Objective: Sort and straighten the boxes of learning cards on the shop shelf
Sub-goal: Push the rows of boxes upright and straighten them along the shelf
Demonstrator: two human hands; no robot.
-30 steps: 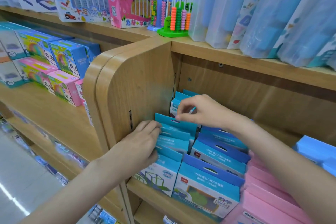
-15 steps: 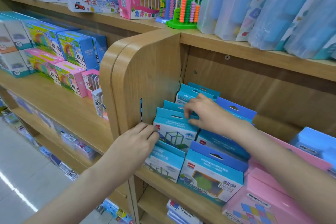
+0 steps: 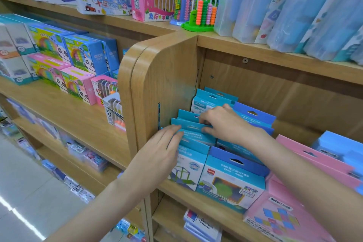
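Head view: the teal card boxes (image 3: pixel 193 129) are stacked in a column against the wooden divider (image 3: pixel 167 84) on the shelf (image 3: pixel 196 196). One box's hang-tab is pinched by the right hand (image 3: pixel 225 124), presumably for alignment. The stack's left edge is pressed by the left hand (image 3: pixel 161 153), fingers straight, probably to steady it.

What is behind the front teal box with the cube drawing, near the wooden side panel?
Behind the front teal box stands a row of similar teal boxes reaching toward the shelf back. The left hand and right hand cover their middles, so only the hanger tabs show; their count is unclear.
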